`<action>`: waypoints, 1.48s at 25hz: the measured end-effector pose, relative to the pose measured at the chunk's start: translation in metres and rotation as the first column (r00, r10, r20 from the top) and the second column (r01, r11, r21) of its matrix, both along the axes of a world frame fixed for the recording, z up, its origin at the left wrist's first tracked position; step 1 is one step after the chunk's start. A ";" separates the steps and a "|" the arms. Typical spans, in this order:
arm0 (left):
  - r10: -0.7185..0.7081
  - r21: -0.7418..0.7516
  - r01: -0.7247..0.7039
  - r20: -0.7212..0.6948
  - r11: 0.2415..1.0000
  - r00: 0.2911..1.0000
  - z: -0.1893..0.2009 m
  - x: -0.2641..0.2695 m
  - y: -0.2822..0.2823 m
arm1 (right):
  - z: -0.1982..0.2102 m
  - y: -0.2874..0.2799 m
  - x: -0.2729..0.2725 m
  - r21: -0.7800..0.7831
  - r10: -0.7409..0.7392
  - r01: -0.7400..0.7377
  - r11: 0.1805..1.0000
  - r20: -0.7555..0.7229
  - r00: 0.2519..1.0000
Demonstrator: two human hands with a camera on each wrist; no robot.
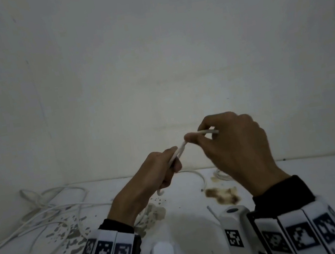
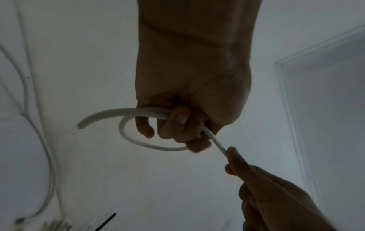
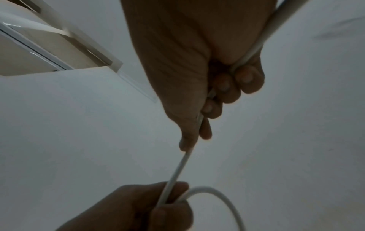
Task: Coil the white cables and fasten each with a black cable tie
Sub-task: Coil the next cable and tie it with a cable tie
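White cable (image 1: 179, 151) runs taut between your hands, above the table (image 1: 299, 172).
Your left hand (image 1: 164, 170) grips the small loop; your right hand (image 1: 230, 145), higher and farther, pinches the free run slanting up-right.

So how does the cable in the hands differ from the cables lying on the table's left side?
The held cable, gripped by the left hand and right hand, is raised and looped once; the loose cables lie sprawled, untouched. Both are white, neither tied.
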State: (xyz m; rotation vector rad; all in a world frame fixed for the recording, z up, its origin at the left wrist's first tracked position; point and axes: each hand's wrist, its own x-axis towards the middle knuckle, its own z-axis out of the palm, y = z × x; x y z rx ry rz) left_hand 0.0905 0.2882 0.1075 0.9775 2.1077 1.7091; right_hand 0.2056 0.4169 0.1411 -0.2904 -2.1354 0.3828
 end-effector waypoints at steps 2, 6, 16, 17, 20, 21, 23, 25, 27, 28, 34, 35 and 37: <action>0.033 0.064 -0.034 0.019 0.997 0.999 -0.002 0.001 0.002 | -0.002 0.010 -0.003 -0.101 -0.019 0.010 0.995 -0.084 0.996; -0.001 0.331 -0.103 0.299 0.938 0.954 -0.005 -0.008 0.000 | -0.007 0.018 -0.009 -0.319 0.332 -0.318 0.893 -0.010 0.943; -0.210 0.324 0.086 0.373 0.942 0.904 -0.015 -0.021 -0.015 | -0.012 0.033 -0.014 -0.414 0.369 -0.376 0.829 -0.100 0.924; -0.212 0.346 0.071 0.387 0.935 0.897 -0.015 -0.021 -0.015 | -0.015 0.030 -0.016 -0.449 0.401 -0.405 0.796 -0.110 0.909; -0.156 0.403 -0.031 0.422 0.915 0.893 -0.014 -0.024 -0.017 | -0.016 0.023 -0.012 -0.598 0.589 -0.460 0.656 0.025 0.808; -0.151 0.416 -0.047 0.430 0.908 0.890 -0.014 -0.024 -0.017 | -0.016 0.021 -0.010 -0.626 0.647 -0.475 0.619 0.063 0.760; -0.166 0.431 -0.046 0.441 0.901 0.882 -0.014 -0.021 -0.013 | -0.017 0.014 -0.010 -0.601 0.665 -0.485 0.635 0.106 0.739; -0.199 0.432 -0.014 0.444 0.902 0.873 -0.014 -0.015 -0.010 | -0.026 0.004 -0.018 -0.456 0.524 -0.413 0.788 0.147 0.839; -0.233 0.425 0.027 0.439 0.905 0.868 -0.014 -0.011 -0.008 | -0.036 -0.007 -0.027 -0.397 0.418 -0.357 0.846 0.076 0.905; -0.244 0.419 0.044 0.437 0.907 0.866 -0.013 -0.009 -0.009 | -0.040 -0.008 -0.032 -0.440 0.428 -0.387 0.810 -0.007 0.904; -0.273 0.339 0.123 0.439 0.933 0.856 -0.014 -0.004 -0.001 | -0.054 0.005 -0.045 -0.210 0.085 -0.104 0.972 -0.096 0.992; -0.266 0.317 0.132 0.429 0.939 0.864 -0.013 -0.002 0.001 | -0.056 0.007 -0.045 -0.150 -0.013 -0.001 0.989 -0.088 0.996; -0.238 0.294 0.119 0.408 0.948 0.881 -0.010 -0.003 0.004 | -0.056 0.014 -0.043 -0.183 -0.107 0.086 0.979 -0.109 0.988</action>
